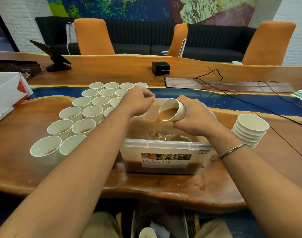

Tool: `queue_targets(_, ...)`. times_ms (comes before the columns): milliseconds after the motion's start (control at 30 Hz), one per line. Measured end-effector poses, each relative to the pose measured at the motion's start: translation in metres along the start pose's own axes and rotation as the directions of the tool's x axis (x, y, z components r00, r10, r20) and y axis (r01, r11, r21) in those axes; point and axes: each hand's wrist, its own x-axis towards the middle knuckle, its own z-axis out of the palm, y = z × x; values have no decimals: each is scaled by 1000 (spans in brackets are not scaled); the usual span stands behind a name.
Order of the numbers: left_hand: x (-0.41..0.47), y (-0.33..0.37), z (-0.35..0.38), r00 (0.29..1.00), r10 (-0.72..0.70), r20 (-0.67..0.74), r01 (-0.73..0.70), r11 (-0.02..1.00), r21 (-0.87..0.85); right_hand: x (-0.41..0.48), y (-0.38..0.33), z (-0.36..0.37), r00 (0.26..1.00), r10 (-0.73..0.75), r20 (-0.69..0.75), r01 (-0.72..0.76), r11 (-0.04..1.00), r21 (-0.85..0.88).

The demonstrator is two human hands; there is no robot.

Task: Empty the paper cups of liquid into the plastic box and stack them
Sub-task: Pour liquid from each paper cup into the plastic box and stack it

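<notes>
Pouring: paper cup (pixel 176 109) tipped mouth-left above plastic box (pixel 164 143), clamped round its side by right hand (pixel 196 117); brown liquid (pixel 155 126) falling in a thin stream into the pool below.
Left hand (pixel 138 100): fingers curled at box's far rim, pinching it; apart from the right hand, cup mouth between.
Box position: straight ahead between both forearms, front wall just beside the wavy near edge of the table (pixel 43 177).
Room left: full cups (pixel 88 114) packed in touching rows, close against box's left side, partly hidden under left forearm.
Room right: stack of empty cups (pixel 249 129) near box's right side, strip of bare wood between.
Near edge: spilled drops (pixel 201 186) on wood by box's right front corner.
Far side: cables (pixel 249 93) trailing over the blue strip behind the box; black cube (pixel 160 67) further back.
Left margin: white carton (pixel 6 93) at table's end, apart from the cups.
Cup look: plain white, rolled rim, tan liquid pooled at the lowered lip.
Box look: clear plastic, printed label on front wall, brown pool splashing under the stream.
</notes>
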Motion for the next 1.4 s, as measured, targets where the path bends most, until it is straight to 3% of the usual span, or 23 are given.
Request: queue_targets(1400,-2,2,1,1000,2,-2,-2,999,41,-1,-1,4,998,-38,-54,28,983,-182)
